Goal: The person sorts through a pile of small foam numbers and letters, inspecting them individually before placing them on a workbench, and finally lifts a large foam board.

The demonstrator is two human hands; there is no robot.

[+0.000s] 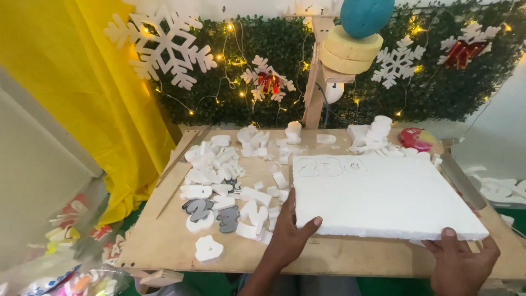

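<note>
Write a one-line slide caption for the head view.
Both hands, left hand and right hand, grip a white foam sheet beside cut foam shapes on a wooden board.

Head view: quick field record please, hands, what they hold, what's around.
view: head camera, looking down at a wooden board
left hand: thumb on top of the near left corner of the white foam sheet, fingers under its edge
right hand: gripping the sheet's near right corner
foam sheet: lies flat, faint outlines along its far edge
foam cut-outs: white and grey, scattered left of the sheet
backdrop: green hedge wall with white snowflakes and string lights; yellow cloth at left
</note>
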